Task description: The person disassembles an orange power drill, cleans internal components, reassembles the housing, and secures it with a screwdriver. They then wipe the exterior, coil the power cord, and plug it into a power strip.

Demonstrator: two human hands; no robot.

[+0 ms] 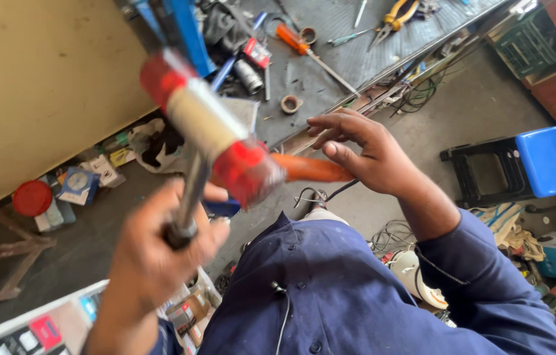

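- a beige panel fills the upper left of the head view, with boxes and a red lid on the floor below it.
- a grey surface runs across the top, strewn with tools: an orange-handled screwdriver, yellow-handled pliers and a small ring.
- a blue-topped stool stands on the floor at right.
- the person's dark blue sleeve and overalls cover the lower middle.
- a mallet with red end caps and a cream middle is raised, blurred, in front of the surface's edge.
- the left hand is wrapped tight round the mallet's metal shaft.
- the right hand grips one end of an orange handle, thumb along it, fingers half curled; the handle's other end is hidden behind the mallet head.
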